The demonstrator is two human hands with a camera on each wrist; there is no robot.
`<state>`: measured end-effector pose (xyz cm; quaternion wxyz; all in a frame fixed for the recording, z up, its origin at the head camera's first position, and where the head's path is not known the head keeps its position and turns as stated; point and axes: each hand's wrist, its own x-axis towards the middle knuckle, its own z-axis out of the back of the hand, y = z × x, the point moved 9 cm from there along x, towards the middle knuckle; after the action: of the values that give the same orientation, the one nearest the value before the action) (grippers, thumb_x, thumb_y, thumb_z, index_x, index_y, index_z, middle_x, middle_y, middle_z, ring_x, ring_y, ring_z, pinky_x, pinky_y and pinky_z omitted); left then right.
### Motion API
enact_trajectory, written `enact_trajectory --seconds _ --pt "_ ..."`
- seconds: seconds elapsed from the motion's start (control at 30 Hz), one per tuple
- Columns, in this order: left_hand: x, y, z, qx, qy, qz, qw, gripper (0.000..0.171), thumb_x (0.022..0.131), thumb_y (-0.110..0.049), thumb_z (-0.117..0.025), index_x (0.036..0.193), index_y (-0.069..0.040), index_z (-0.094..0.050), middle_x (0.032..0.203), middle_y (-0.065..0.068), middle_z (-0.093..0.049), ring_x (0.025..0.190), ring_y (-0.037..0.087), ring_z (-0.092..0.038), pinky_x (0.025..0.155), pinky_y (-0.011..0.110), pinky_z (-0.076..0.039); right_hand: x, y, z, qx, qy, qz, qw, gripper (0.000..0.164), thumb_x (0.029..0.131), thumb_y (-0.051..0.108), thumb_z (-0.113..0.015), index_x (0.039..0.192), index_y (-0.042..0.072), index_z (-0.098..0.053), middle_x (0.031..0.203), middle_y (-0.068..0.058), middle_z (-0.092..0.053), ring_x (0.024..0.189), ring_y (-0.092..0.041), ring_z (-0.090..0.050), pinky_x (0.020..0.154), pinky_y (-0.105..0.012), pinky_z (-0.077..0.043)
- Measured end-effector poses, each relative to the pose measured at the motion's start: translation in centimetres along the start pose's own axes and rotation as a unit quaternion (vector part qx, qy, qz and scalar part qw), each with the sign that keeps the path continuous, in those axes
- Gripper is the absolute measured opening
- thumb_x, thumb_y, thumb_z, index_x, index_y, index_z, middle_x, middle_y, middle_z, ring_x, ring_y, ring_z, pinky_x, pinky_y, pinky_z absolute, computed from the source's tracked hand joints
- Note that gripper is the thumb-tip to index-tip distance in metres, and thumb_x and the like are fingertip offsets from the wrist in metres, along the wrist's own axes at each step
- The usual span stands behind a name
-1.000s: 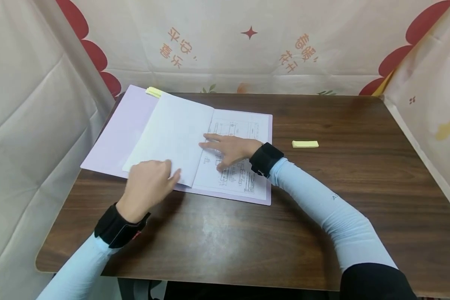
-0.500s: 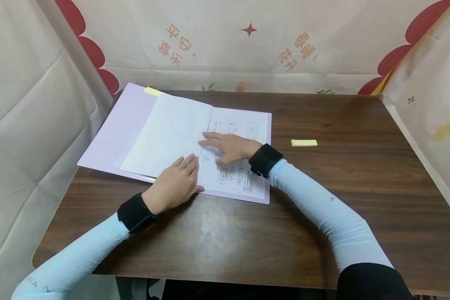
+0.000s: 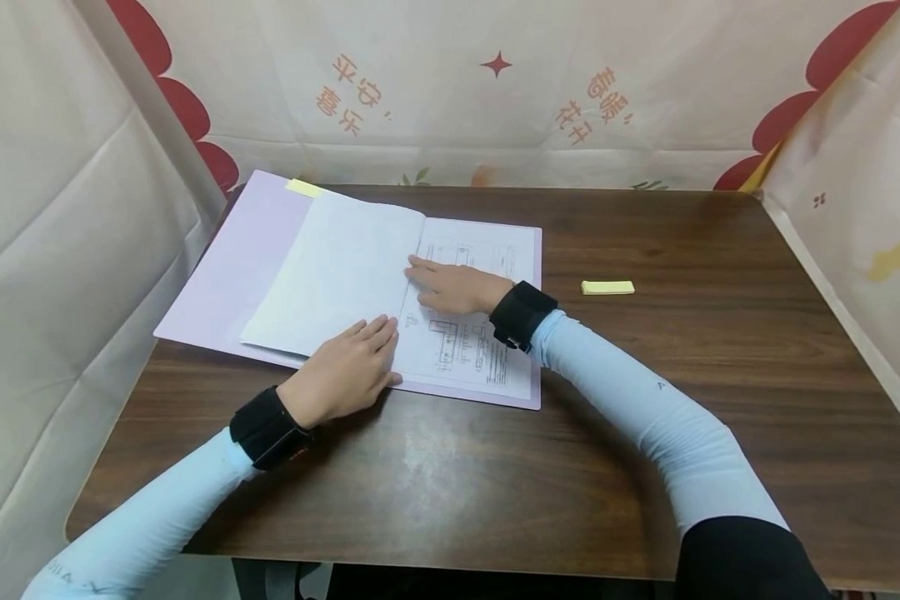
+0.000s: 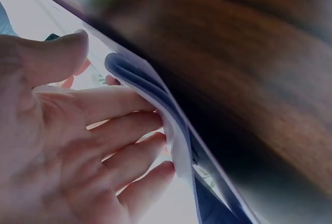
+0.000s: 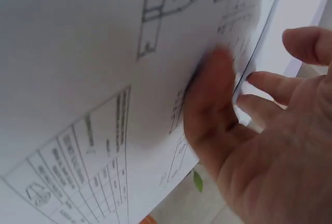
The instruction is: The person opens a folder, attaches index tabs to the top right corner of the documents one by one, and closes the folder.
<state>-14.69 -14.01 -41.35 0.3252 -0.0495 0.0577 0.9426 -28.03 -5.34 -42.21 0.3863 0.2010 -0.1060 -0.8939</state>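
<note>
A lilac folder or booklet (image 3: 228, 275) lies open on the table. Its left side shows a turned blank white page (image 3: 341, 267), and the right side a page (image 3: 476, 362) printed with line drawings. Near the front end of the fold, the left hand (image 3: 345, 367) presses the blank page with extended fingers; the left wrist view has those fingertips against bowed paper (image 4: 171, 125). Across the printed page lies the right hand (image 3: 457, 287), fingertips at the fold. In the right wrist view, its thumb (image 5: 210, 110) is blurred over the drawings. Neither hand grips anything.
A yellow sticky-note strip (image 3: 303, 188) is at the back edge of the folder, partly under the page. Another yellow pad (image 3: 607, 287) lies to the right on the brown wooden table (image 3: 435, 483). Pale fabric curtains (image 3: 435, 92) border the table behind and at both sides.
The left hand has moved right from the blank page's front edge to the fold, its fingers straightening. The right hand has shifted slightly away along the fold, thumb drawn in.
</note>
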Motion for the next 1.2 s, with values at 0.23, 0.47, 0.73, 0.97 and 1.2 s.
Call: enact_trajectory --seconds 0.23,0.47,0.73,0.97,1.2 --pt "0.1 0.4 0.4 0.007 -0.014 -0.016 0.9998 0.063 0.106 -0.040 -0.057 0.150 0.004 -0.049 0.159 0.022 -0.045 0.151 0.035 -0.041 0.122 0.049 -0.036 0.8 0.2 0.7 -0.068 -0.017 -0.048 0.996 0.064 0.111 0.043 -0.028 0.167 0.014 -0.014 0.176 -0.003 -0.008 0.147 -0.032 -0.048 0.111 -0.041 -0.049" --pt "0.3 0.3 0.5 0.006 -0.011 -0.024 0.9996 0.061 0.106 -0.037 -0.056 0.150 0.005 -0.049 0.159 0.023 -0.045 0.151 0.036 -0.041 0.122 0.048 -0.036 2.5 0.1 1.2 -0.075 -0.008 -0.089 0.993 0.065 0.110 0.045 -0.023 0.167 0.015 -0.013 0.176 -0.001 -0.007 0.147 -0.035 -0.047 0.113 -0.044 -0.047" --pt "0.2 0.1 0.3 0.005 -0.010 -0.023 0.9997 0.061 0.106 -0.036 -0.058 0.150 0.004 -0.049 0.159 0.022 -0.045 0.151 0.035 -0.041 0.122 0.048 -0.037 4.2 -1.0 2.5 -0.092 -0.035 -0.136 0.986 0.066 0.110 0.041 -0.023 0.166 0.009 -0.016 0.175 -0.006 -0.010 0.153 -0.037 -0.037 0.121 -0.050 -0.038" --pt "0.2 -0.1 -0.1 0.006 -0.018 -0.023 0.9995 0.061 0.106 -0.036 -0.057 0.150 0.004 -0.049 0.159 0.022 -0.046 0.151 0.035 -0.042 0.122 0.048 -0.037 5.2 -2.5 3.4 -0.084 -0.036 -0.157 0.983 0.067 0.107 0.041 -0.024 0.166 0.010 -0.014 0.175 -0.005 -0.008 0.155 -0.035 -0.034 0.119 -0.049 -0.040" --pt "0.0 0.2 -0.2 0.000 -0.021 -0.015 0.9997 0.062 0.105 -0.038 -0.058 0.150 0.004 -0.049 0.159 0.022 -0.046 0.151 0.035 -0.042 0.122 0.048 -0.036 5.4 -2.5 3.3 -0.037 -0.034 -0.128 0.990 0.066 0.108 0.038 -0.023 0.167 0.010 -0.012 0.176 -0.005 -0.005 0.161 -0.032 -0.017 0.128 -0.051 -0.024"
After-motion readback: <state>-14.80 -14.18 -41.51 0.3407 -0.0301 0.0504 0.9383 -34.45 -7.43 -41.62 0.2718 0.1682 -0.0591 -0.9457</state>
